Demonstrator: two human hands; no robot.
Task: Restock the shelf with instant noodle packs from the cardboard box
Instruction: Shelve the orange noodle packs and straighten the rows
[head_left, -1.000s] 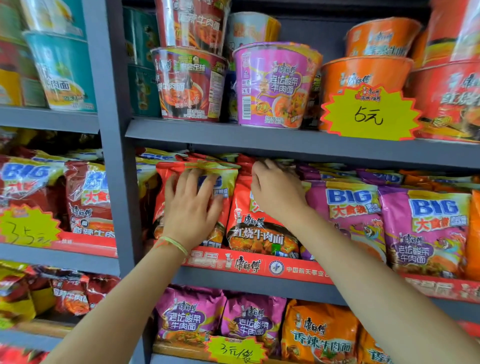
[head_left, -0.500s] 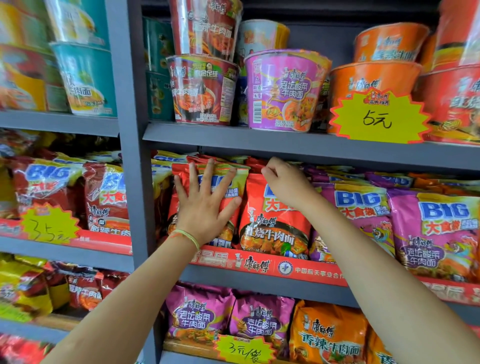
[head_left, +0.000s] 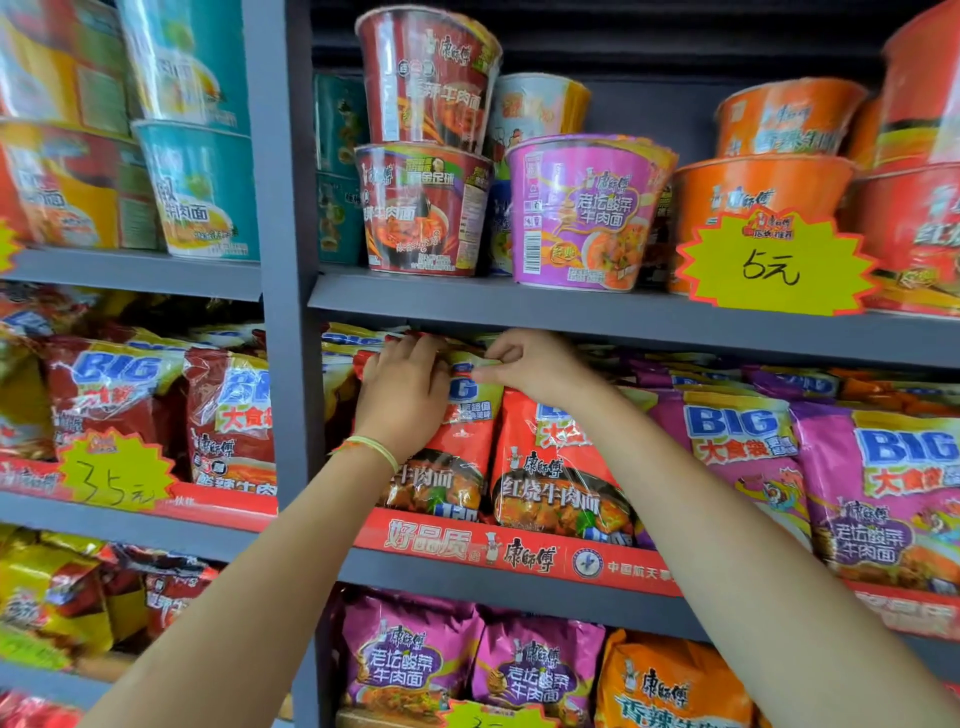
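Head view, middle shelf level: both hands work at the top edge of the front row of red noodle packs.
Left hand (head_left: 402, 387): fingers curled over the top edge of the left red noodle pack (head_left: 441, 457), gripping it; palm lies against the pack face.
Left wrist: a thin green band (head_left: 371, 451) circles it, below the fingers.
Right hand (head_left: 535, 366): fingers bent, thumb and forefinger pinching the top seal of the same left red noodle pack, just right of the left hand's fingers.
Second red noodle pack (head_left: 558, 478): upright, directly below the right hand's fingers, touching the pinched pack on its right side.
Middle shelf (head_left: 519, 564): grey board with a red printed front strip, below both hands; the packs stand on it.
Upper shelf board (head_left: 597, 317): immediately above the fingertips of both hands.
Purple noodle packs (head_left: 737, 452): upright row to the right of the right hand's fingers.
Cup noodles (head_left: 587, 213): purple, red and orange tubs on the upper shelf, above the fingers.
Yellow price tag (head_left: 774, 262): star-shaped, marked 5, above and right of the right hand.
Grey upright post (head_left: 285, 291): just left of the left hand's fingers.
Left bay packs (head_left: 228, 410): red packs beyond the post, with a yellow tag (head_left: 117, 475) marked 3.5.
Lower shelf packs (head_left: 410, 660): purple and orange, well below both hands.
Cardboard box: outside this view.
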